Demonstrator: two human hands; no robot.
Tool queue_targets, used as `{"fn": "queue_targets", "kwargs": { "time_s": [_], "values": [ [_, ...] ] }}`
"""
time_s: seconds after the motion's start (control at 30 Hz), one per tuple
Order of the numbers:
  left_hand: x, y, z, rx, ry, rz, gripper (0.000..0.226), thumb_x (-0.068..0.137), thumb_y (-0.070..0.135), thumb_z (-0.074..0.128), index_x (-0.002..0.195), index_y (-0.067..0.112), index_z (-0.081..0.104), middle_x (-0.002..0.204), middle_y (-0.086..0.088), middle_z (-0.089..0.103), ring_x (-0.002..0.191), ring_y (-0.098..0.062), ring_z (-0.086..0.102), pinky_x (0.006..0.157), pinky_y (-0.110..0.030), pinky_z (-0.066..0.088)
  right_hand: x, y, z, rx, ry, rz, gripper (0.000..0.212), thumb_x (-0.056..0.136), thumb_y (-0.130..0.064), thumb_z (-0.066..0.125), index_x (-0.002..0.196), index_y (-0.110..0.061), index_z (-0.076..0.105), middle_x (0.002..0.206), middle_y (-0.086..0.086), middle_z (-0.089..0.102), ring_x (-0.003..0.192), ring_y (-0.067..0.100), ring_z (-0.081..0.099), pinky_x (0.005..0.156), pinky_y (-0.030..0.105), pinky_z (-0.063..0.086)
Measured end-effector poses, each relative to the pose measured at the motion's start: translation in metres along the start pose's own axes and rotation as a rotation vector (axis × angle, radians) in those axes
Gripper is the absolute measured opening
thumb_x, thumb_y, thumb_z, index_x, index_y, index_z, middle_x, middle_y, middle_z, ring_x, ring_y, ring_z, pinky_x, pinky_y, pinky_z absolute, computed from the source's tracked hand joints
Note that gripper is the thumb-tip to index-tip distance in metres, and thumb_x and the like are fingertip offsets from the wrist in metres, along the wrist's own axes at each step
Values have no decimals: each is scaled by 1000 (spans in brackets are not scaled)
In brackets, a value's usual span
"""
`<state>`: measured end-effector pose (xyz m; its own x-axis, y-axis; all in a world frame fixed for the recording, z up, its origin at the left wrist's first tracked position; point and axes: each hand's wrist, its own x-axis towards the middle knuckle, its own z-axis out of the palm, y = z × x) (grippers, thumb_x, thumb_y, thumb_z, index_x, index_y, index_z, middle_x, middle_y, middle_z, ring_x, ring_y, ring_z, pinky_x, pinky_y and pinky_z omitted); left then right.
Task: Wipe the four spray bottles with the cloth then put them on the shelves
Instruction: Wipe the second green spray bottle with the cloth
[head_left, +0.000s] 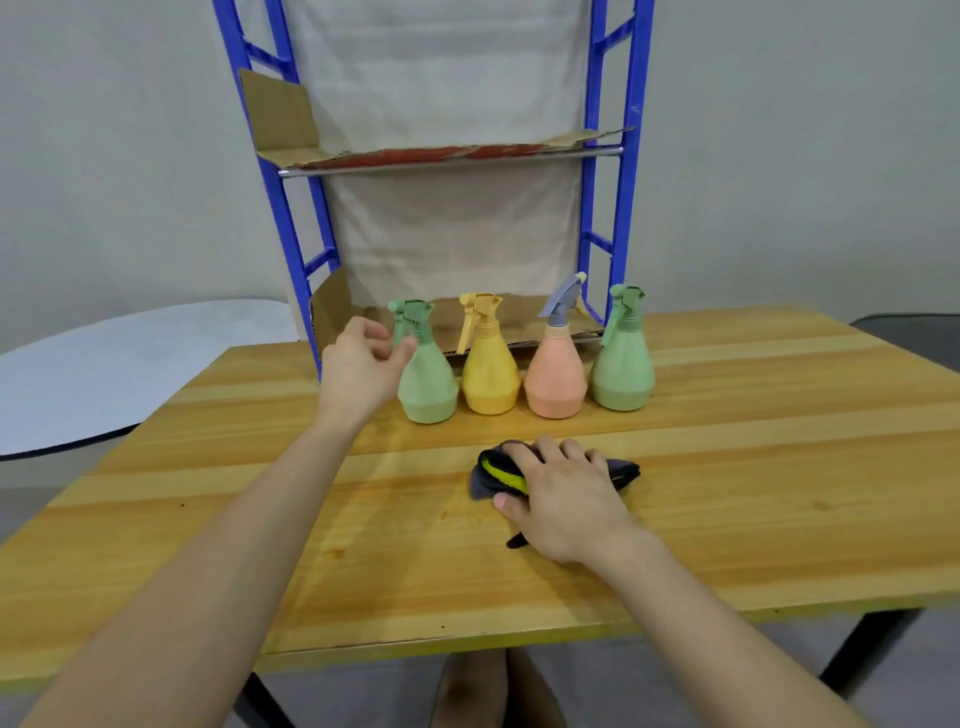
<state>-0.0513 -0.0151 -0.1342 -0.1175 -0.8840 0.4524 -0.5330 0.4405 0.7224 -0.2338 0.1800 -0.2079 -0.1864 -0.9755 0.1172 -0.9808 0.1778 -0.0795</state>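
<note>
- Four spray bottles upright in a row near the far edge of the wooden tabletop (753, 467), just in front of the rack. From left: left green spray bottle (427, 382), yellow spray bottle (490, 376), pink spray bottle (556, 382) with a grey trigger head, right green spray bottle (622, 371). Neighbours close together, touching or nearly so.
- Dark grey cloth (493, 470) with a yellow-edged fold, bunched on the tabletop nearer the person, in front of the pink spray bottle and apart from the row.
- Right hand (563, 496) palm-down on the cloth, fingers curled over its top, thumb pressed against its near-left edge, gripping it.
- Left hand (363, 364) raised just left of the left green spray bottle, fingers loosely curled and apart, clasping nothing. Thumb tip by the bottle's neck; contact impossible to tell.
- Blue-framed shelf rack (626, 156) right behind the bottles, with two cardboard-lined shelves: lower shelf (519, 322) about level with the bottle necks, upper shelf (441, 156) higher, fronted by a metal rail.
- Beige fabric (441, 78) hanging behind the rack.
- White round table (104, 374) off to the left, beyond the tabletop's corner.
</note>
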Motion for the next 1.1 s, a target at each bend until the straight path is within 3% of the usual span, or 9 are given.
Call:
{"fn": "queue_targets", "kwargs": {
  "time_s": [0.13, 0.27, 0.37, 0.43, 0.53, 0.73, 0.87, 0.97, 1.1],
  "values": [
    [-47, 6, 1, 117, 46, -60, 35, 102, 53, 64, 105, 19, 65, 83, 7, 70, 85, -20, 71, 67, -34, 50, 0, -2, 1, 3, 13, 5, 64, 105, -63, 41, 160, -31, 36, 147, 3, 51, 136, 33, 46, 115, 56, 35],
    [-71, 26, 37, 308, -620, -180, 90, 98, 82, 28, 110, 8, 76, 102, -10, 77, 90, -25, 69, 82, -40, 56, -3, -9, -1, 56, -7, 61, 66, 102, -61, 25, 159, -31, 38, 147, 3, 52, 135, 32, 46, 117, 56, 32],
    [-74, 54, 52, 292, -881, -192, 53, 108, 58, 43, 103, 13, 70, 82, -7, 63, 71, -19, 54, 64, -30, 42, -10, -7, -15, 331, 4, 115, 59, 107, -47, 22, 161, -27, 38, 147, 6, 59, 136, 30, 49, 120, 51, 30],
    [-72, 55, 58, 187, -871, -251, 40, 97, 52, 62, 84, 15, 66, 76, -6, 61, 69, -22, 55, 63, -31, 41, -15, 2, -28, 647, 21, 180, 51, 113, -38, 28, 161, -28, 39, 138, 6, 65, 129, 27, 55, 110, 43, 39],
    [-77, 49, 53, -73, -775, -253, 37, 91, 45, 72, 100, 9, 67, 89, -4, 67, 83, -22, 60, 74, -34, 45, -21, 22, -35, 815, 185, 260, 39, 111, -26, 48, 150, -28, 50, 128, -2, 70, 120, 21, 66, 98, 39, 52],
    [-98, 67, 2, -386, -657, 72, 20, 108, 17, 64, 113, 3, 51, 91, -9, 78, 81, -13, 65, 74, -23, 50, -24, 41, -61, 935, 19, 244, 97, 71, -38, 73, 162, -36, 38, 141, -10, 68, 123, 17, 68, 109, 41, 53],
    [-102, 62, -46, -344, -566, 178, 11, 110, 18, 60, 115, 22, 52, 88, 3, 78, 76, -7, 65, 72, -23, 51, -24, 23, -71, 1038, -150, 177, 66, 64, -42, 89, 126, -27, 73, 116, 0, 80, 101, 18, 79, 100, 43, 61],
    [-108, 41, -83, -353, -485, 172, 27, 110, 12, 58, 125, 30, 45, 87, 9, 77, 69, -5, 66, 64, -23, 52, -20, -2, -73, 1219, -149, 136, 35, 83, -28, 91, 113, -20, 75, 109, 8, 82, 96, 22, 79, 85, 38, 59],
    [-111, -9, -122, -266, -479, 99, 27, 111, 12, 56, 124, 34, 51, 113, -4, 73, 77, -18, 60, 71, -33, 48, -12, -55, -73, 1314, -294, 177, 36, 82, -12, 89, 114, -13, 72, 113, 17, 80, 93, 27, 78, 74, 39, 62]
  ]
}}
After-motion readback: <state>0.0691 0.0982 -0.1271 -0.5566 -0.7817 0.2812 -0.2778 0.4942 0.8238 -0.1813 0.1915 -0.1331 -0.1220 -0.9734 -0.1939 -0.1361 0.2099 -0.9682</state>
